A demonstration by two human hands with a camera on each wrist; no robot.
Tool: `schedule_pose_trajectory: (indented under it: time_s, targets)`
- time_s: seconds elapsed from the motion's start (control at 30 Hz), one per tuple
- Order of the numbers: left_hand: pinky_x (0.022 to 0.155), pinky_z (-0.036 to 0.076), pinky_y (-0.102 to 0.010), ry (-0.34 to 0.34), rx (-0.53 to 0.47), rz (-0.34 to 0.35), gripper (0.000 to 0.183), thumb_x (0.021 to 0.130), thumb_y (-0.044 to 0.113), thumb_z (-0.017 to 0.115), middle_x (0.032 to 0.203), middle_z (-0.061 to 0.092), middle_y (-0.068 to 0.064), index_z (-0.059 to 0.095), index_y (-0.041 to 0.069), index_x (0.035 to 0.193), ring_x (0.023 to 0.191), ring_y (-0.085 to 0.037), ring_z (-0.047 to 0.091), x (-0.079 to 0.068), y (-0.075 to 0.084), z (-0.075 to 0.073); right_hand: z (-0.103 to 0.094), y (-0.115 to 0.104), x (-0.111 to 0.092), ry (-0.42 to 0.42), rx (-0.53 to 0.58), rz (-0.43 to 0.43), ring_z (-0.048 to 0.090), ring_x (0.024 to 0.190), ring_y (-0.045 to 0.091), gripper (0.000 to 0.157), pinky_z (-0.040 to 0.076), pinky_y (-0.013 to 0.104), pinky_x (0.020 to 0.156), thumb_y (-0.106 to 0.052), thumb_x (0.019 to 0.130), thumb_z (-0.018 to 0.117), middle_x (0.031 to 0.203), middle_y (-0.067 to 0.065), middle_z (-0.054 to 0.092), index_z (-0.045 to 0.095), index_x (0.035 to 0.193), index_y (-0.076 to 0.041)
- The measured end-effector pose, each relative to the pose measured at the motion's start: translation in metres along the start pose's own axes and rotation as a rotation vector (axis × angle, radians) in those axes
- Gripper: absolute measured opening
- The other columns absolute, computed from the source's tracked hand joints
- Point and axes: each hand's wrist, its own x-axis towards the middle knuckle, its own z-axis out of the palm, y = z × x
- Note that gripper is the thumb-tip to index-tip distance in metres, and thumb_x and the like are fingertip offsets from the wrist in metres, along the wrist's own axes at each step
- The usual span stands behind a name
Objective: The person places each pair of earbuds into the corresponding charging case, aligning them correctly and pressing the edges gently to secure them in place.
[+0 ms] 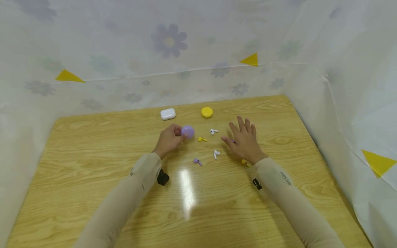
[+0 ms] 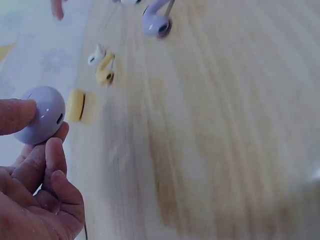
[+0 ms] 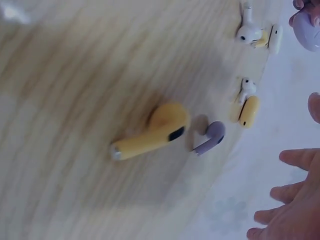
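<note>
My left hand (image 1: 170, 140) pinches a round purple earbud case (image 1: 187, 132) between thumb and fingers, lifted over the table; a small dark port shows on its side in the left wrist view. My right hand (image 1: 246, 142) spreads its fingers, holding nothing, over the right part of the earbuds. Beneath it lies a purple earbud (image 3: 215, 132), mostly hidden in the head view, and by its wrist a yellow earbud (image 1: 245, 163). Between the hands lie another yellow earbud (image 1: 202, 139), a white earbud (image 1: 214, 131), a second white earbud (image 1: 216, 154) and another purple earbud (image 1: 197, 161).
A white earbud case (image 1: 168, 114) and a round yellow case (image 1: 206, 112) sit near the back edge of the wooden table (image 1: 93, 155). Behind and to the right hangs a pale flowered sheet (image 1: 198, 82) with yellow triangles on it.
</note>
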Motion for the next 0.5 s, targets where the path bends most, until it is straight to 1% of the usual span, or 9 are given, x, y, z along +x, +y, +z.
schedule_pose_trajectory:
  time_s: [0.1, 0.2, 0.27, 0.37, 0.5]
  targets:
    - [0.073, 0.047, -0.026, 0.012, -0.078, 0.002, 0.029, 0.078, 0.024, 0.063, 0.101, 0.067, -0.007, 0.054, 0.013, 0.103, 0.089, -0.018, 0.062, -0.009, 0.001, 0.004, -0.002, -0.010, 0.007, 0.062, 0.016, -0.104, 0.010, 0.136, 0.045, 0.057, 0.010, 0.063, 0.105, -0.048, 0.089, 0.042, 0.149, 0.020, 0.013, 0.039, 0.134, -0.012]
    - [0.076, 0.047, -0.027, 0.021, -0.128, 0.016, 0.027, 0.078, 0.021, 0.064, 0.101, 0.068, -0.007, 0.054, 0.013, 0.102, 0.091, -0.017, 0.063, -0.016, 0.001, 0.009, -0.004, -0.024, 0.013, 0.098, 0.038, -0.219, 0.019, 0.134, 0.044, 0.050, 0.017, 0.062, 0.103, -0.042, 0.089, 0.047, 0.148, 0.019, 0.019, 0.045, 0.129, -0.011]
    - [0.078, 0.048, -0.027, 0.028, -0.151, 0.032, 0.026, 0.079, 0.020, 0.065, 0.102, 0.069, -0.008, 0.054, 0.013, 0.101, 0.092, -0.016, 0.064, -0.021, 0.002, 0.013, -0.005, -0.034, 0.017, 0.104, 0.057, -0.289, 0.023, 0.133, 0.041, 0.047, 0.021, 0.062, 0.102, -0.040, 0.089, 0.048, 0.147, 0.018, 0.023, 0.049, 0.126, -0.011]
    - [0.078, 0.049, -0.027, 0.025, -0.187, 0.055, 0.026, 0.079, 0.019, 0.065, 0.103, 0.069, -0.009, 0.053, 0.013, 0.102, 0.091, -0.016, 0.065, -0.029, 0.003, 0.018, -0.006, -0.048, 0.020, 0.089, 0.073, -0.373, 0.025, 0.133, 0.038, 0.042, 0.023, 0.060, 0.103, -0.038, 0.089, 0.049, 0.147, 0.016, 0.025, 0.052, 0.123, -0.012]
    - [0.073, 0.049, -0.025, 0.011, -0.224, 0.085, 0.024, 0.080, 0.017, 0.064, 0.102, 0.069, -0.009, 0.052, 0.013, 0.102, 0.090, -0.017, 0.066, -0.036, 0.003, 0.020, -0.006, -0.063, 0.023, 0.063, 0.052, -0.442, 0.025, 0.134, 0.037, 0.037, 0.025, 0.059, 0.101, -0.035, 0.089, 0.051, 0.147, 0.013, 0.025, 0.054, 0.120, -0.015]
